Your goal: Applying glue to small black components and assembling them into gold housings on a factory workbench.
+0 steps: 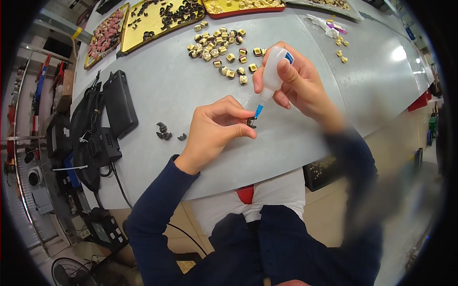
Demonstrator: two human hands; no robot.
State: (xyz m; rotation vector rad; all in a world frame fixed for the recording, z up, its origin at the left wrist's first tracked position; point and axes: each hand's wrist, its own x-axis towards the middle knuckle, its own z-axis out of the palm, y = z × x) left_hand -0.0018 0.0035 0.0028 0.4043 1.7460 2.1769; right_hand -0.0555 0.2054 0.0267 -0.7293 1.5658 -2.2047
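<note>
Between the thumb and fingers of my left hand is pinched a small black curved piece. My right hand grips a translucent white squeeze bottle, tilted downward. Its blue nozzle tip meets the black piece, or comes very close to it. Several loose black curved pieces lie on the table to the left of my left hand. Beyond my hands a group of small cream-and-dark pieces is spread over the tabletop.
A grey table fills the middle. Along its far edge stand a gold tray of black pieces, a tray of pink pieces and a red-rimmed tray. A black box-shaped device with cables lies at left. Crumpled tissue sits far right.
</note>
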